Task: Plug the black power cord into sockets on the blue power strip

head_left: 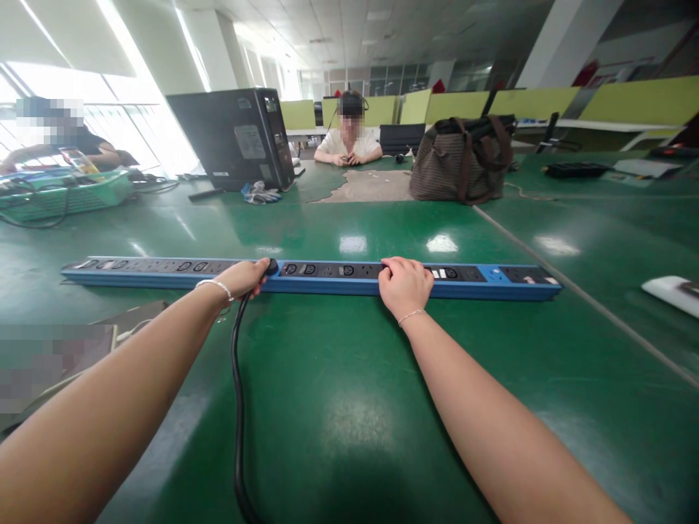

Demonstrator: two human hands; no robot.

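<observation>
A long blue power strip (333, 285) with a row of black sockets lies across the green table in front of me. My left hand (247, 279) is closed on a black plug (271, 267) at the strip's top, left of its middle. Whether the prongs sit in a socket is hidden. From under that hand a thick black cord (238, 378) runs down toward me. Wrapped over the strip right of its middle, my right hand (405, 285) grips it with the fingers on the far side. It covers some of the sockets.
Across the green table (338, 364) stand a black computer case (240, 138), gloves (261, 193) and a brown bag (461, 160). A green basket (81, 195) is at the left, a white device (671, 293) at the right. One person sits opposite, another at far left.
</observation>
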